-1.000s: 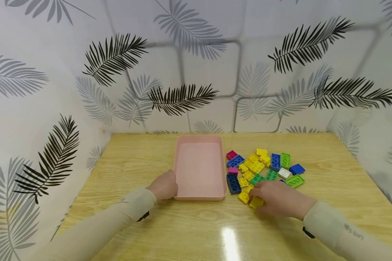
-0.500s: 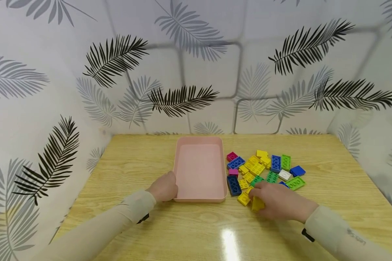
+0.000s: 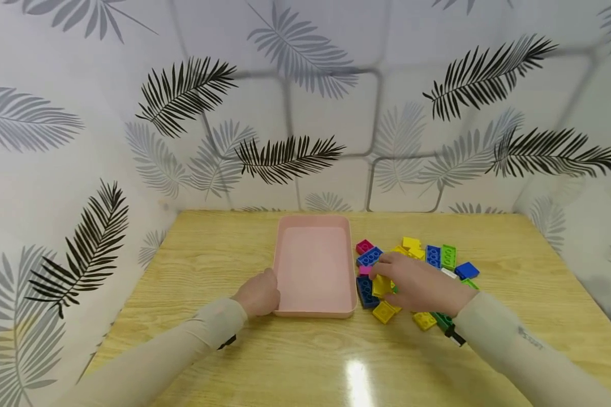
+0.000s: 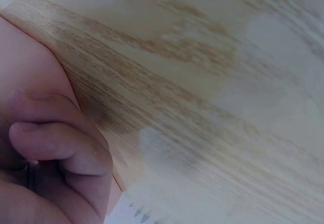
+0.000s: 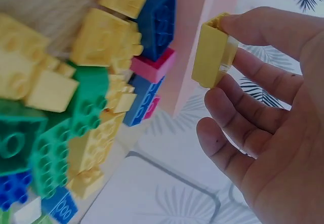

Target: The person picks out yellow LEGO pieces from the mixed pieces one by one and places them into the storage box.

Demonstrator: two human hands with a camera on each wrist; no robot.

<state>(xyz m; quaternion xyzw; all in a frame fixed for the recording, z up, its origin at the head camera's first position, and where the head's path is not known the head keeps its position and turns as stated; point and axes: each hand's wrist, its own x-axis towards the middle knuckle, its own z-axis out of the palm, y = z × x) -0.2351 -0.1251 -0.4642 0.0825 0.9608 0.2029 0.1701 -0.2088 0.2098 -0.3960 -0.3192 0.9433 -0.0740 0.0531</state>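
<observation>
A yellow toy brick (image 5: 208, 54) is pinched between the thumb and fingers of my right hand (image 3: 417, 280). In the right wrist view it hangs above the table, apart from the other bricks. Below and around that hand lie loose bricks: dark blue (image 3: 368, 292), yellow (image 3: 384, 311), pink and green. My left hand (image 3: 258, 293) grips the near left side of a pink tray (image 3: 315, 313). In the left wrist view its fingers (image 4: 66, 143) are curled at the tray's wall. Nothing lies in the tray. The right hand hides part of the brick pile.
More bricks spread right of the tray, among them a blue brick (image 3: 467, 270), a lime green brick (image 3: 448, 256) and a red brick (image 3: 364, 246). A wooden table (image 3: 224, 243) carries everything. Leaf-patterned sheeting (image 3: 305, 113) stands behind it and at the sides.
My right hand has lifted a yellow brick and moved it up and left toward the tray. Yellow and green bricks now show under the right wrist. The left hand stays at the tray.
</observation>
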